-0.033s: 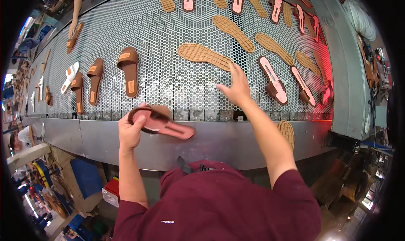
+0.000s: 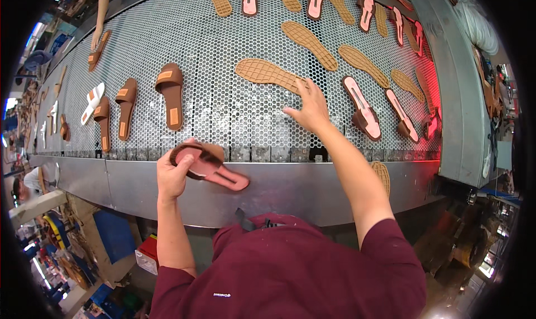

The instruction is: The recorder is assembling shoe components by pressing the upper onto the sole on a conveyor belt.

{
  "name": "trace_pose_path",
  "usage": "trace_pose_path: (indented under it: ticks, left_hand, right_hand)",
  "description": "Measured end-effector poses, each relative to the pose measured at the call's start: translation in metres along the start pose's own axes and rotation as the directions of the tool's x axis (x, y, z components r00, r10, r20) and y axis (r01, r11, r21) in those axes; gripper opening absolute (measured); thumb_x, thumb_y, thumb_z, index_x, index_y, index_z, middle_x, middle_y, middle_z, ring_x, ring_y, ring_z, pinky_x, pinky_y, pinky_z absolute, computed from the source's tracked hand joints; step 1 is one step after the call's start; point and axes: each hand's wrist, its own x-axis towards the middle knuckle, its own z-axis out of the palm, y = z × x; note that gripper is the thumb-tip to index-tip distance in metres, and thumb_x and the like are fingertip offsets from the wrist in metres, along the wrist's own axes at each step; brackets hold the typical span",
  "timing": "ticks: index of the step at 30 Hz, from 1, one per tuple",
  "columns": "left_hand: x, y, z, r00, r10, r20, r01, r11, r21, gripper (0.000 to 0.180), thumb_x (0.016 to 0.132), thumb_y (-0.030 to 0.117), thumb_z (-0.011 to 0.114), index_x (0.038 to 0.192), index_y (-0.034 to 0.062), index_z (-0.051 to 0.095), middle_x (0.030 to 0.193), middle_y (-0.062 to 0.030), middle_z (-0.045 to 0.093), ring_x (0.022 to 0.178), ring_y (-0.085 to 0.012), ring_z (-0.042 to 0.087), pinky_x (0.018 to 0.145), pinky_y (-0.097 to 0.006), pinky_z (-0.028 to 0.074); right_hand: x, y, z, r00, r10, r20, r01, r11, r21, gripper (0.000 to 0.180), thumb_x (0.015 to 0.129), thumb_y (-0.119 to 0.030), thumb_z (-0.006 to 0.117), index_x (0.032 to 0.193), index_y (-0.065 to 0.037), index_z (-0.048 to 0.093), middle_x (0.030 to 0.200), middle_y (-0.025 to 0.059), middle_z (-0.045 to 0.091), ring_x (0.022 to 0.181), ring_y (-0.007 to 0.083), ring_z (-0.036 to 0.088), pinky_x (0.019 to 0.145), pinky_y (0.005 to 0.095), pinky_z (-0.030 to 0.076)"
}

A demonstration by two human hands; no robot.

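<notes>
My left hand (image 2: 172,176) grips a brown slide sandal upper (image 2: 215,171) by its strap end, thumb on the pink underside, above the steel ledge. The free end of that upper points right and is slightly blurred. My right hand (image 2: 310,108) reaches over the conveyor, fingers spread and thumb held apart. Its fingertips overlap the right end of a tan outsole (image 2: 265,71) with a grid pattern; whether they touch it I cannot tell. Right of this hand lie two pink-bottomed sandal uppers (image 2: 360,105) and another tan outsole (image 2: 363,65).
The perforated metal conveyor (image 2: 218,45) has a steel ledge (image 2: 290,190) along its near side. Finished brown slides (image 2: 170,95) and a white slide (image 2: 93,103) stand on the left. A grey machine housing (image 2: 460,101) with red light is at right. Another person's arm (image 2: 101,16) reaches in at far left.
My right hand has shifted slightly left and up along the outsole's end, with its fingers more spread. The upper in my left hand has tilted, its free end swinging down and left.
</notes>
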Motion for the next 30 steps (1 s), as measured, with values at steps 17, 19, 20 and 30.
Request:
trace_pose_path:
  ticks: [17,19,20,30]
  left_hand:
    - [0.024,-0.064,0.093,0.958,-0.203,0.202,0.185,0.977,0.103,0.032,0.094,0.016,0.064,0.12,-0.004,0.063,0.109,-0.0076,0.068,0.099,-0.015,0.063,0.088,-0.032,0.051]
    - [0.024,-0.066,0.096,0.955,-0.196,0.221,0.179,0.979,0.095,0.035,0.095,0.02,0.063,0.122,-0.0039,0.063,0.111,-0.0083,0.068,0.102,-0.016,0.062,0.091,-0.032,0.05]
    - [0.027,-0.065,0.101,0.945,-0.205,0.255,0.197,0.979,0.057,0.037,0.096,0.022,0.063,0.123,-0.0039,0.062,0.113,-0.0088,0.067,0.104,-0.0166,0.061,0.093,-0.032,0.049]
    - [0.019,-0.063,0.123,0.909,-0.204,0.364,0.266,0.955,-0.131,0.082,0.076,0.043,0.085,0.136,-0.0011,0.052,0.129,-0.0128,0.059,0.12,-0.0229,0.057,0.104,-0.037,0.046]
  right_hand:
    - [-0.062,0.02,-0.02,0.751,-0.233,0.618,-0.604,0.134,0.785,0.06,0.089,-0.013,0.062,0.145,-0.002,0.044,0.113,0.0098,0.067,0.1,0.0161,0.066,0.084,0.0323,0.055]
    - [-0.099,0.007,-0.038,0.76,-0.238,0.605,-0.612,0.049,0.789,0.052,0.091,-0.006,0.058,0.141,0.001,0.047,0.115,0.0103,0.067,0.101,0.0178,0.067,0.087,0.0333,0.054]
    - [-0.113,0.007,-0.042,0.756,-0.24,0.609,-0.619,0.043,0.784,0.049,0.092,-0.003,0.057,0.14,0.002,0.048,0.117,0.011,0.067,0.103,0.0197,0.067,0.09,0.0348,0.054]
    - [-0.202,-0.026,0.007,0.821,-0.087,0.565,-0.509,0.338,0.792,0.034,0.096,-0.023,0.067,0.121,0.0,0.065,0.107,0.0058,0.072,0.095,0.0107,0.065,0.083,0.0299,0.052]
